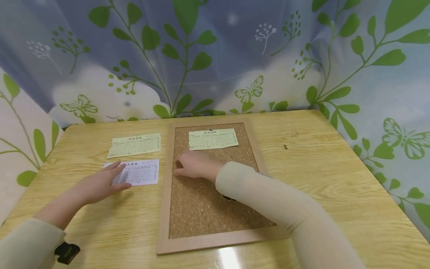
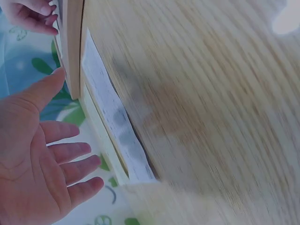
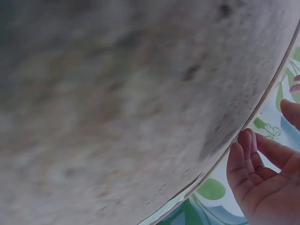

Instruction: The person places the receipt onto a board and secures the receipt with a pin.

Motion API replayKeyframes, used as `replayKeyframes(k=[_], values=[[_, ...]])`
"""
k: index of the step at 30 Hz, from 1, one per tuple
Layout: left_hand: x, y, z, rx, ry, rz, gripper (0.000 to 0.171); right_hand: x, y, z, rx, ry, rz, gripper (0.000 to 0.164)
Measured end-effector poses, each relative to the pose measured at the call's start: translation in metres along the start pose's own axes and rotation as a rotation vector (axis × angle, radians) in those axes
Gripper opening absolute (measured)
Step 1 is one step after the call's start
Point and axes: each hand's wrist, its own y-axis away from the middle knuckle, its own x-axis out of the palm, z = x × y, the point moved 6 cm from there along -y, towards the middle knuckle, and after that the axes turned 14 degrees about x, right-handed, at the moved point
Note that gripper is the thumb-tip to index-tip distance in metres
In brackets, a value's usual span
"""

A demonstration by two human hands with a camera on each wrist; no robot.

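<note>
My left hand reaches over a white printed slip, its fingers spread and thumb apart. In the left wrist view that palm faces the camera and holds nothing. My right hand is low over the left part of a wood-framed corkboard, below a pale yellow printed slip. A small pin shows at that slip's top edge. In the right wrist view the right fingers are bent loosely, the thumb stands away from them, and nothing shows between them.
Another yellow slip lies on the wooden table left of the board, behind the white one. Small dark bits sit on the table to the right. A leaf-patterned curtain hangs along the table's far edge.
</note>
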Motion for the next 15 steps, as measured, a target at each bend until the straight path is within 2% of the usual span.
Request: replayKeyframes(k=[8,15], values=[[0.001,0.004,0.032,-0.078,-0.089,0.010,0.083,0.001,-0.008,0.018,-0.049,-0.007,-0.021,0.024],[0.002,0.006,0.058,-0.125,-0.092,0.006,0.085,0.002,-0.015,0.022,-0.031,-0.048,0.006,0.024]])
